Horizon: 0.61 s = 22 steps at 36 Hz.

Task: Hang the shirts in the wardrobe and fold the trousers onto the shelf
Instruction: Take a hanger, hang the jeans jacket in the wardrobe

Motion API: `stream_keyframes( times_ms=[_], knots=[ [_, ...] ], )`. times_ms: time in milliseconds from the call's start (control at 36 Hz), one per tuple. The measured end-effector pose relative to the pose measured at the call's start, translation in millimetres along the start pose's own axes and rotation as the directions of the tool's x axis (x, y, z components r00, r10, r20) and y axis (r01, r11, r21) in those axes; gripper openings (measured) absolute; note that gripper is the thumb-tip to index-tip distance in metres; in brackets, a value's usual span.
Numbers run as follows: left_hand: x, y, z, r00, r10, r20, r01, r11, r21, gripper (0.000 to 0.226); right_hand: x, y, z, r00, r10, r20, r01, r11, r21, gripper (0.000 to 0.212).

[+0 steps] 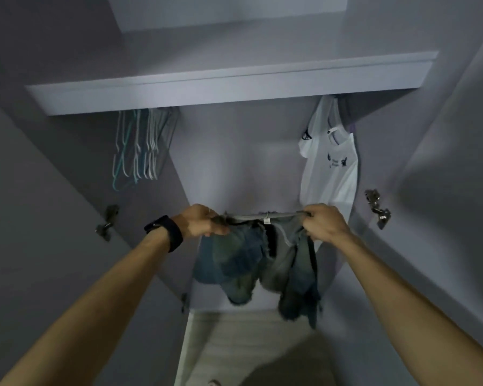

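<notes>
As two hands (200, 222) (322, 222) grip denim shorts (246, 260), one shirt (329, 176)

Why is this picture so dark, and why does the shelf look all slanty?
In the head view the light is dim and bluish, so the trousers look murky. The wide lens in the head view slants the shelf and spreads the walls outward at the edges. The hangers look soft and blurry, and the white shirt is the brightest thing.

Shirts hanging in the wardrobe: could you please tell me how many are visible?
1: a white shirt hangs at the right end, below the shelf. A purple edge behind it may be another garment, mostly hidden.
</notes>
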<state>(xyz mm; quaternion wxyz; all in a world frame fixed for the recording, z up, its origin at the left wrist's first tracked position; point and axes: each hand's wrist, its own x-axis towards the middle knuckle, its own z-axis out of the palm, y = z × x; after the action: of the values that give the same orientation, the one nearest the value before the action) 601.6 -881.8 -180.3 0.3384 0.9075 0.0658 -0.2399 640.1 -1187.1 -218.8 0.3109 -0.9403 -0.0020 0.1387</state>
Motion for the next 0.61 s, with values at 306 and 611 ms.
stream_keyframes(
  times_ms=[306, 611],
  knots=[
    [-53.3, -26.7, -15.3, 0.766, 0.093, -0.636, 0.150, 0.936, 0.318, 0.029, 1.6, -26.6, -9.2, 0.924, -0.370, -0.091, 0.349, 0.918, -0.186, 0.047],
    [-81.6, -56.2, -40.2, 0.688, 0.041, -0.724, 0.156, 0.967, 0.204, 0.031, 13.8, -67.6, 17.8, 0.860, -0.492, -0.131, 0.405, 0.817, -0.410, 0.030]
  ],
)
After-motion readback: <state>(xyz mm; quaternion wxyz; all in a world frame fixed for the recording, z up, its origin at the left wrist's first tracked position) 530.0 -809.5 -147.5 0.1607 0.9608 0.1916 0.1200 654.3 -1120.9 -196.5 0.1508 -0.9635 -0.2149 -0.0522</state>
